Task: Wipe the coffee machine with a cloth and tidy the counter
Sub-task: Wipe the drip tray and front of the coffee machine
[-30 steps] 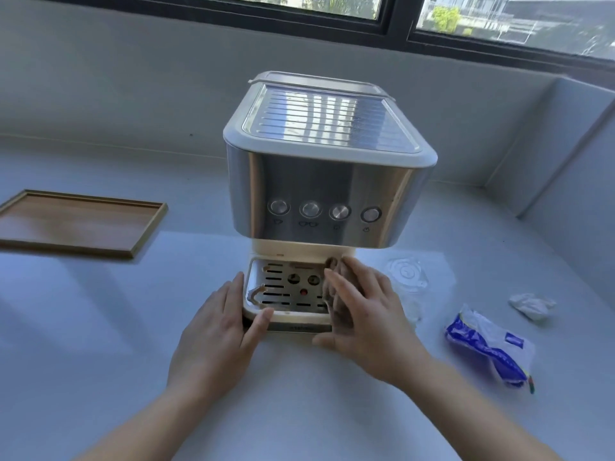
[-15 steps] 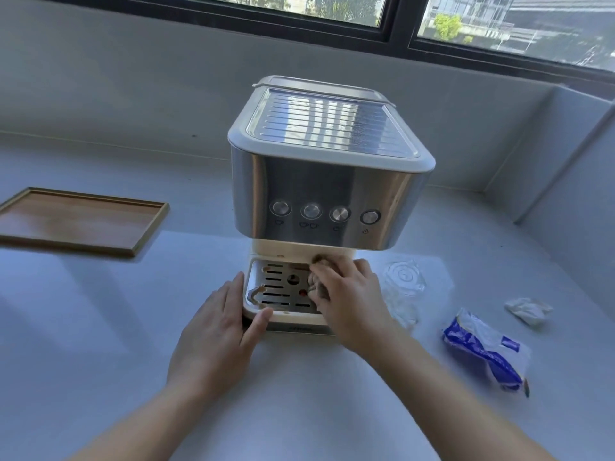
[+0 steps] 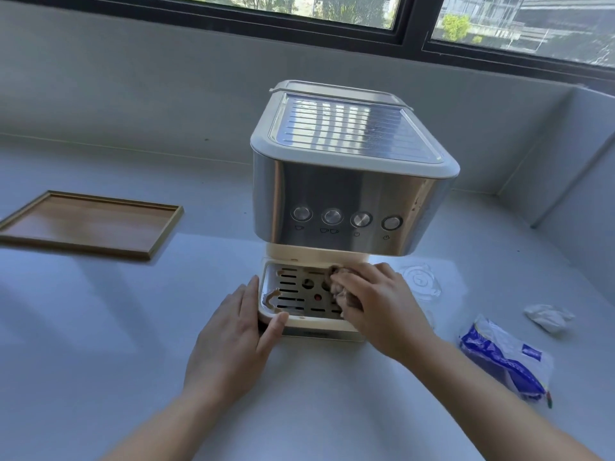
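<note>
A steel and cream coffee machine [image 3: 349, 181] stands in the middle of the pale counter [image 3: 100, 344]. Its drip tray [image 3: 293, 294] has a slotted metal grate with brown smears along the left side. My right hand [image 3: 379, 307] presses a crumpled brownish cloth [image 3: 336, 281] onto the right part of the grate, fingers curled over it. My left hand [image 3: 233, 337] lies flat against the tray's front left corner, thumb on its rim, bracing it.
A wooden tray [image 3: 90, 224] lies at the left. Right of the machine sit a clear plastic lid [image 3: 419, 281], a blue and white packet [image 3: 506, 357] and a crumpled white tissue [image 3: 549, 316]. A wall and window sill run behind, with a side wall at right.
My right hand has closed over the cloth and slid left and further in across the grate. The left hand has stayed at the tray's corner.
</note>
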Demonstrator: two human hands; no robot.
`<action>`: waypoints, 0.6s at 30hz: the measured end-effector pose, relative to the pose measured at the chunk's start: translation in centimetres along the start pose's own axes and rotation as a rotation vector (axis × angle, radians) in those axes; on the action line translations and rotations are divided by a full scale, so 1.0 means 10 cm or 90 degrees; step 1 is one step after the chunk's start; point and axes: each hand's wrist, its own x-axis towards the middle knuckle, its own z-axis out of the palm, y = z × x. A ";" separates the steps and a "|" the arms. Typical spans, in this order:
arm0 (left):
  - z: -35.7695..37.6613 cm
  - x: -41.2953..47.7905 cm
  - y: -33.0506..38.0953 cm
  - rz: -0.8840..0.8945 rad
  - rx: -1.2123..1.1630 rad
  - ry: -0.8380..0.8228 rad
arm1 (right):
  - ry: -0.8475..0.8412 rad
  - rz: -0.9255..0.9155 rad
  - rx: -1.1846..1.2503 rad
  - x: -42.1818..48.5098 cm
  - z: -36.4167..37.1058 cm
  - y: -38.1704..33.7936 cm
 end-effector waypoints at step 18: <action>-0.01 0.00 0.01 0.010 -0.001 0.009 | 0.035 -0.059 -0.039 -0.01 0.03 -0.07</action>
